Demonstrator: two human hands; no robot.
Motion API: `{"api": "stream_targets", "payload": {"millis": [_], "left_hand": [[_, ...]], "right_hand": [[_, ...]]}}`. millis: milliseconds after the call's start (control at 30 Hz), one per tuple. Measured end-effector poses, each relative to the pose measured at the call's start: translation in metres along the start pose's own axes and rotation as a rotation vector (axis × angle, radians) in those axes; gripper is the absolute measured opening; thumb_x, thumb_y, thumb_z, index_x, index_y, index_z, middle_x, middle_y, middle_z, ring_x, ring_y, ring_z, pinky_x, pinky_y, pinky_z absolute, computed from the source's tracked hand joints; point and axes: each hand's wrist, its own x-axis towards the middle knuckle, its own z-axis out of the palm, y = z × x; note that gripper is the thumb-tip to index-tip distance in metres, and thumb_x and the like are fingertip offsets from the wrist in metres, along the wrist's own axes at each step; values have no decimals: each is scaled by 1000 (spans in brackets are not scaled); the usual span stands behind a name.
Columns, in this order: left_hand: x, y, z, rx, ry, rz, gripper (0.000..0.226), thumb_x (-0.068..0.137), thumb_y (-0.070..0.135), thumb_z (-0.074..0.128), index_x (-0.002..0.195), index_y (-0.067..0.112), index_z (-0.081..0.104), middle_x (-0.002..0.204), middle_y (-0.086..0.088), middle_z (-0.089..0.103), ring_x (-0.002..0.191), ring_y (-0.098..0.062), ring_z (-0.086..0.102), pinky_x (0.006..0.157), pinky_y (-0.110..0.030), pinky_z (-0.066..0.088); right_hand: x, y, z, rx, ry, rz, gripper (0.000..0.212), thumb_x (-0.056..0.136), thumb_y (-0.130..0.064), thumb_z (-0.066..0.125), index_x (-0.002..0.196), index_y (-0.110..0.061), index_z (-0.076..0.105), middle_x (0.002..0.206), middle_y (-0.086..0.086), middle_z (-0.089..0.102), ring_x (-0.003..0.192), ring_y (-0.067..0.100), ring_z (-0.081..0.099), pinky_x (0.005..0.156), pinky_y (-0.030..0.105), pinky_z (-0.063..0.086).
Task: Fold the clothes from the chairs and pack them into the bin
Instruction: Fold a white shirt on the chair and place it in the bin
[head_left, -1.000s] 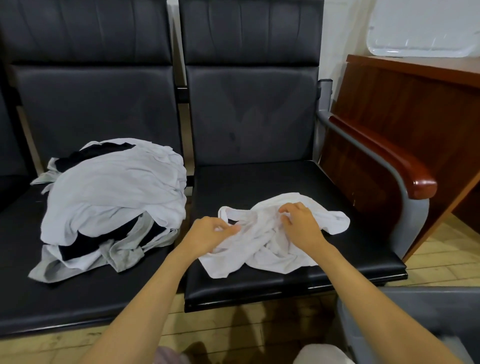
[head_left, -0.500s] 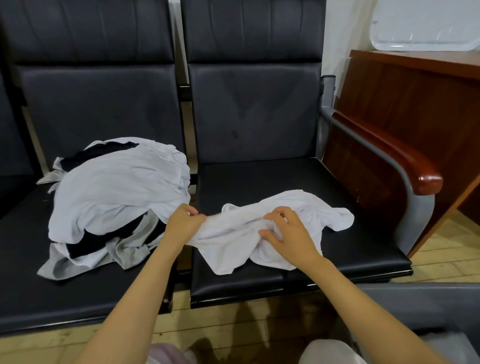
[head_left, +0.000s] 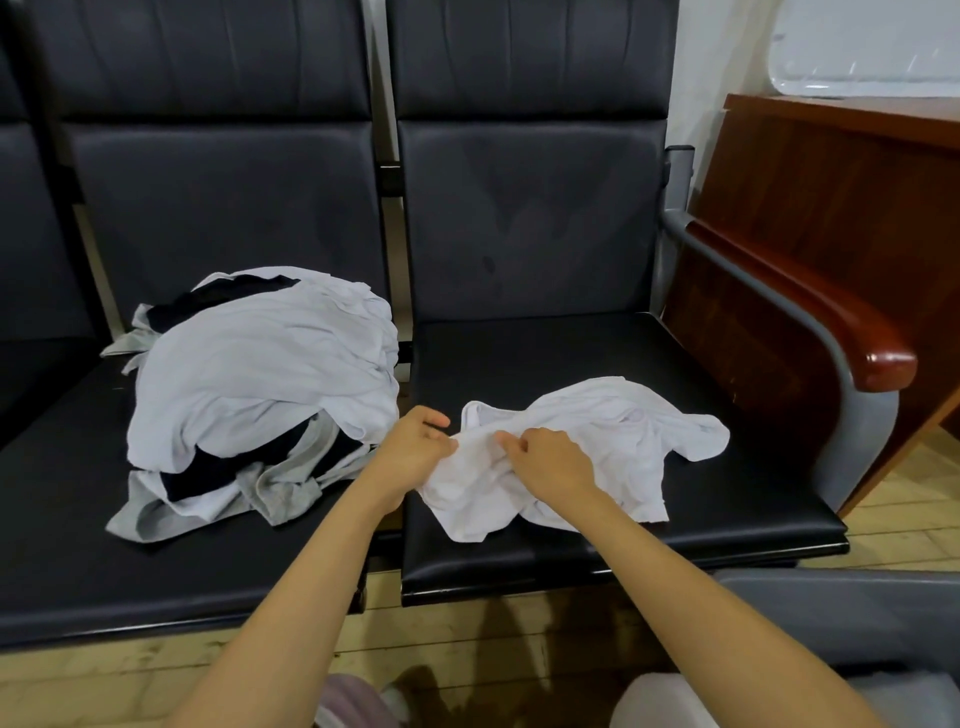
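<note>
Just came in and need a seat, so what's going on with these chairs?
A person is working through laundry. The left hand and right hand both pinch a crumpled white garment lying on the right chair seat; it is not yet folded. A heap of white, grey and black clothes sits on the left chair seat. What looks like the grey bin shows at lower right.

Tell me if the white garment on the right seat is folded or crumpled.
Crumpled, not folded: the white garment lies bunched on the seat, left hand and right hand gripping its wrinkled middle.
</note>
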Motion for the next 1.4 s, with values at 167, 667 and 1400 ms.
{"api": "stream_targets", "payload": {"millis": [167, 667, 1400], "left_hand": [[-1, 3, -4, -276, 12, -123, 23, 93, 7, 55, 114, 12, 48, 101, -7, 56, 84, -17, 55, 63, -28, 46], [7, -9, 6, 304, -131, -70, 18, 93, 11, 54, 110, 10, 57, 105, -3, 61, 91, -16, 60, 73, -27, 53], [4, 29, 13, -412, 105, 139, 25, 84, 13, 69, 87, 16, 45, 75, -2, 55, 67, -15, 53, 58, -26, 41]], "right_hand": [[-2, -16, 5, 265, -76, 75, 53, 101, -47, 28, 74, -15, 60, 74, 0, 66, 79, 17, 60, 75, 27, 42], [-17, 7, -20, 589, 38, 89, 16, 90, -21, 60, 94, -8, 49, 84, 1, 51, 78, 15, 50, 65, 25, 42], [-49, 83, -96, 819, 174, 245, 14, 95, -27, 53, 105, -17, 52, 110, 7, 56, 103, 25, 57, 92, 45, 51]]}}
